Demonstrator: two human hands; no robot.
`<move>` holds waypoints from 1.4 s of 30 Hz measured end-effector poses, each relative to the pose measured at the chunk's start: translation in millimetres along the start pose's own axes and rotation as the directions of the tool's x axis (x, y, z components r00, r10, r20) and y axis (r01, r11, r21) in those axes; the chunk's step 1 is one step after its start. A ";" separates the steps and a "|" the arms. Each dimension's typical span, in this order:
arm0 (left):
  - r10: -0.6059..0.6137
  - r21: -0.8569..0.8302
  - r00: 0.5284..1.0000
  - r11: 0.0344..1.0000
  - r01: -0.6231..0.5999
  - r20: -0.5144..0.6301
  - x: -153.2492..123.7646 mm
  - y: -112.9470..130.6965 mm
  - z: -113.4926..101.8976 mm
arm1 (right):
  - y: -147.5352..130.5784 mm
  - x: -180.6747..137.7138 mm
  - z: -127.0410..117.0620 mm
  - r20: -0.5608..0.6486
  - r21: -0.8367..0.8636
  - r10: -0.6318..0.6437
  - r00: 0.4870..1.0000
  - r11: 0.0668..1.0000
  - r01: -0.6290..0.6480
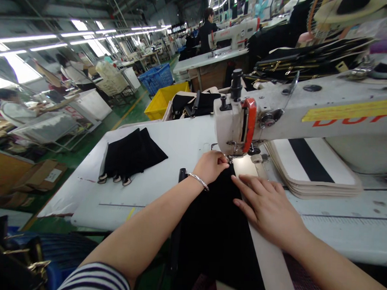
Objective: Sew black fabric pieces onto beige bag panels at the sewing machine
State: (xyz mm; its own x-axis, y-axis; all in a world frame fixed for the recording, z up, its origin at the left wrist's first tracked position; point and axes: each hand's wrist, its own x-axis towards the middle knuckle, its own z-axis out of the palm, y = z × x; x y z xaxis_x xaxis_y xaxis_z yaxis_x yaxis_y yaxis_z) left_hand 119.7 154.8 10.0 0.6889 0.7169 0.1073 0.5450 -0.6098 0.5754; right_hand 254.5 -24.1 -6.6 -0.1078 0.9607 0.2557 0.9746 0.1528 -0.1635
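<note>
A piece of black fabric (215, 231) with a cream strip (271, 264) along its right side runs from the table's front edge up to the sewing machine head (234, 125). My left hand (212, 166), a silver bracelet at its wrist, has its fingers pinched together at the fabric's upper end, close beside the presser foot (234, 158). What lies between those fingertips is partly hidden. Flat on the black fabric and cream strip, with fingers spread, rests my right hand (268, 206), just right of and below the needle area.
Black fabric pieces with metal clasps (132, 153) lie on the table's left. Right of the needle is a stack of cream panels with a black stripe (311, 163). Behind stand a yellow crate (166, 99) and a blue basket (156, 78). People work at other tables.
</note>
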 end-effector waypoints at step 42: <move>0.373 0.218 0.887 0.874 -0.435 0.274 -134.6 53.6 -31.5 | -0.3 -48.0 -5.2 0.028 0.160 -0.066 0.997 0.985 0.061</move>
State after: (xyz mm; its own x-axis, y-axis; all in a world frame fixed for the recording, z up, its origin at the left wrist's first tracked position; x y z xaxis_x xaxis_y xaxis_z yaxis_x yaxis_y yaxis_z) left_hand 41.1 36.3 51.9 0.9448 0.3156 0.0874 0.2809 -0.9182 0.2795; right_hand 260.5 -71.5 -13.9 -0.1776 0.9546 0.2391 0.9225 0.2461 -0.2975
